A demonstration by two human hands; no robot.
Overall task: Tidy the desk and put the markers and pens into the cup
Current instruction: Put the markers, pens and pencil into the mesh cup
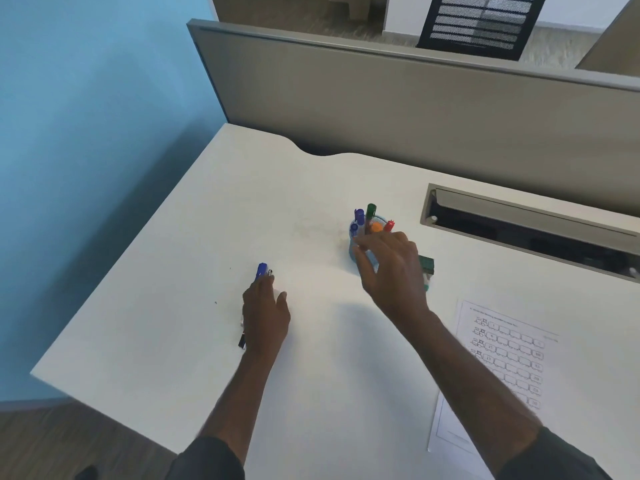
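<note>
Left hand [265, 315] grips blue marker [261, 270]; right hand [391, 268] reaches over cup [355, 252].

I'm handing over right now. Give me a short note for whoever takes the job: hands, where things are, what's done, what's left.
Left hand: on the desk, gripping pens; a blue pen sticks out ahead of the fingers, a dark end shows behind the wrist.
Right hand: at the cup, fingers against its side; whether it grips is unclear.
Done: blue, green, orange and red markers stand in the cup.
Left: drop the left hand's pens into the cup; deal with the green eraser and the worksheet to the right.
</note>
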